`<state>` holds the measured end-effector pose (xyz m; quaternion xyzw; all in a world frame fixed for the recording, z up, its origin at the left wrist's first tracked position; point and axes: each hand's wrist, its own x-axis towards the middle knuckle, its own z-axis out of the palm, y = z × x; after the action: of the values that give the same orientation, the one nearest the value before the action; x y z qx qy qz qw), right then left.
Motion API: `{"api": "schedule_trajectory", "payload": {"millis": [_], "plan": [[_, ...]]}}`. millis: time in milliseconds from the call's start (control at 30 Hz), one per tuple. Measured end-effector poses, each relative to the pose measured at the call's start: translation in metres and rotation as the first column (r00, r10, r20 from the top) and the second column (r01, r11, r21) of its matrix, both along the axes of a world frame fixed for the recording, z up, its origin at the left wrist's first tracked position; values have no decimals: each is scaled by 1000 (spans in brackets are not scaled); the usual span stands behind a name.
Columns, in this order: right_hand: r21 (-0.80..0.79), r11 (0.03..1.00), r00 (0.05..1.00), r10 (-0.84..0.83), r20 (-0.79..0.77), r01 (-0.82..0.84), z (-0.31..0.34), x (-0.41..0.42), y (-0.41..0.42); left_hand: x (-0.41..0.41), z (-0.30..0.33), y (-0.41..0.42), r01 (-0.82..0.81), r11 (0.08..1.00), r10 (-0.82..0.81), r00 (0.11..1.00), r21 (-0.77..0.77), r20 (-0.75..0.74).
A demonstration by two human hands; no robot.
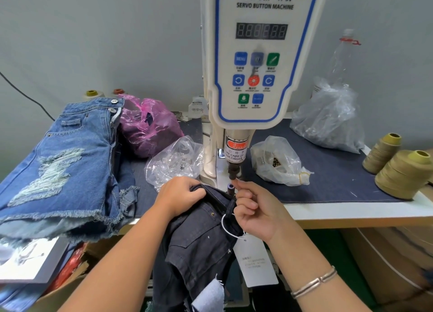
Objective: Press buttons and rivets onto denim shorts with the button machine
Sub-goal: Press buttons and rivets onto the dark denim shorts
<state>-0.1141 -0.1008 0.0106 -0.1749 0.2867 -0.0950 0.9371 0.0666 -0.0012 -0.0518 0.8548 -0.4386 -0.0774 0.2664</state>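
Dark denim shorts sat bunched at the button machine die. My left hand gripped the waistband; my right hand pinched fabric by the die. Soft, floppy, light; best held by the stiff waistband.

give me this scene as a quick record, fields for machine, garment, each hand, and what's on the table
machine: servo button machine, punch above the die
garment: dark shorts with waistband at the die, paper tag hanging
left hand: grips the waistband
right hand: fingers curled, pinching something small by the die; what it is cannot be told
table left: light shorts, pink bag
table right: clear bags, thread cones
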Motion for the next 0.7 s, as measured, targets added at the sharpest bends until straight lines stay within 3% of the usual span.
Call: {"api": "schedule_trajectory", "payload": {"millis": [133, 333, 433, 500, 567, 633, 700], "plan": [[102, 993, 999, -51, -6, 51, 9, 3, 5, 0, 0, 0, 0, 1000, 0, 1000, -6, 1], [80, 989, 992, -119, -31, 121, 12, 4, 21, -1, 2, 1, 4, 1000, -4, 1000, -4, 1], [-25, 985, 985, -172, -28, 171, 3, 5, 46, -2, 3, 1, -6, 1000, 6, 1000, -10, 11], [-220, 968, 991, -129, -18, 122, -5, 10, 65, -3, 4, 2, -8, 1000, 8, 1000, -16, -5], [-568, 820, 993, -110, -32, 73, -10, 27, 75, -4, 7, 3, -1, 999, 2, 1000, 33, -23], [-866, 498, 990, -137, -34, 39, -11, 53, 73, -4, 6, 4, -4, 995, 5, 1000, 99, -16], [-983, 182, 985, -174, -23, 9, -8, 80, 63, -1, 3, 2, -8, 997, 6, 1000, 81, 20]]}}
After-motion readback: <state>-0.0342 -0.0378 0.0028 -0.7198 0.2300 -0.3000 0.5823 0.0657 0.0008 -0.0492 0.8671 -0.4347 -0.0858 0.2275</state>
